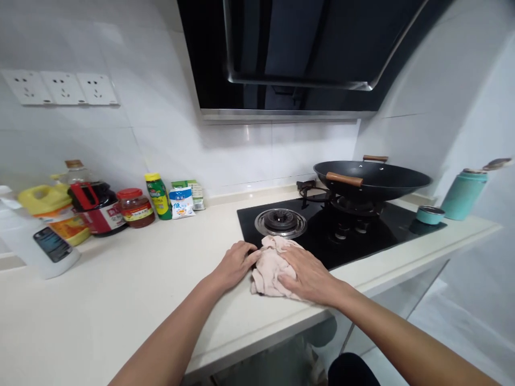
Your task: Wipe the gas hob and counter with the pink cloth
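Observation:
A crumpled pale pink cloth (273,271) lies across the front left corner of the black glass gas stove (317,241) and the white counter. My right hand (308,273) presses down on it, with folds gathered between thumb and fingers. Flat on the counter, my left hand (235,264) rests at the cloth's left edge, its thumb touching the fabric and its fingers slightly bent. Just behind the cloth is the left burner (280,222), bare of any pan. The cloth hides the stove's corner beneath it.
A large black wok (374,182) with wooden handles sits on the right burner. Right of it stand a teal container (464,195) and a small teal bowl (430,214). Bottles, a red-lidded jar (135,208) and seasoning packets (182,202) line the left wall. A range hood (298,59) overhangs the stove.

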Demonstrator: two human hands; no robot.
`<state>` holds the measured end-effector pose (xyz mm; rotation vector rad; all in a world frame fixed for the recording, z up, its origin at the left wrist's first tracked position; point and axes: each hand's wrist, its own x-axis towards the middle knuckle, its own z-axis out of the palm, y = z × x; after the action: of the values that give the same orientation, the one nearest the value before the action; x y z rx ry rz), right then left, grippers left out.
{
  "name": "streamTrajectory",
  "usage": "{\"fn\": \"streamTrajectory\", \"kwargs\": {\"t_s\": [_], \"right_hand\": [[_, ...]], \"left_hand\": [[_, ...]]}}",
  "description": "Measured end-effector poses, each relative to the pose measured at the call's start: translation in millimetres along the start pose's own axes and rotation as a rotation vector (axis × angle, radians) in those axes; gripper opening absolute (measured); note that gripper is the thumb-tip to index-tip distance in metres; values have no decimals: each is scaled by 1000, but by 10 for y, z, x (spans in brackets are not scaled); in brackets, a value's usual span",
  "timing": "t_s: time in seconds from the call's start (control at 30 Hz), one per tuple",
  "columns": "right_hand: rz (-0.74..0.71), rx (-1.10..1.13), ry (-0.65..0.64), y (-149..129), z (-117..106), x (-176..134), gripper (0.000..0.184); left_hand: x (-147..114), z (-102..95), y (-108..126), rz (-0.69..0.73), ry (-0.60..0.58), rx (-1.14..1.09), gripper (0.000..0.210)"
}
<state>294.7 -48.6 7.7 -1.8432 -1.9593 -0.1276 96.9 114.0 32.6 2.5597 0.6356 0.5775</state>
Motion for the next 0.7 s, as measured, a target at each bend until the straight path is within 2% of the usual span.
{"fn": "streamTrajectory", "kwargs": {"t_s": [0.2, 0.33, 0.47, 0.7], "right_hand": [[176, -110, 100, 664, -203, -278, 50], [286, -180, 118, 1051, -342, -427, 47], [320, -172, 99, 1174, -392, -472, 43], [209, -185, 160, 1164, -374, -596, 41]], "left_hand": [[-12, 11, 25, -30, -30, 44, 49], [-28, 4, 66, -23, -62, 90, 48], [-23, 12, 83, -17, -64, 159, 47], [0, 29, 59, -29, -82, 184, 46]]}}
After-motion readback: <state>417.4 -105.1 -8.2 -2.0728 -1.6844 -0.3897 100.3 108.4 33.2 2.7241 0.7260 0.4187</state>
